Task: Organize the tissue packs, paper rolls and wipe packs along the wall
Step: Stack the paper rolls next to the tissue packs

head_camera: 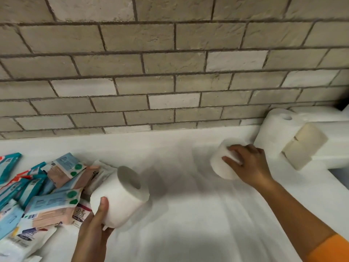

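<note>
My left hand [94,224] grips a white paper roll [120,197] tilted above the white surface, beside a heap of packs. My right hand [247,163] holds a smaller white paper roll [221,163] on the surface, close to the wall [170,72]. A tall white paper roll [273,133] stands upright against the wall just right of it. Two beige rolls [302,146] lie side by side next to the tall one. The pile of tissue and wipe packs [41,188], blue, pink and white, lies jumbled at the left.
The white cloth-covered surface [188,214] runs along the brick-tiled wall. A raised white ledge [332,146] sits at the far right behind the beige rolls, with a dark gap [341,105] in the corner above it.
</note>
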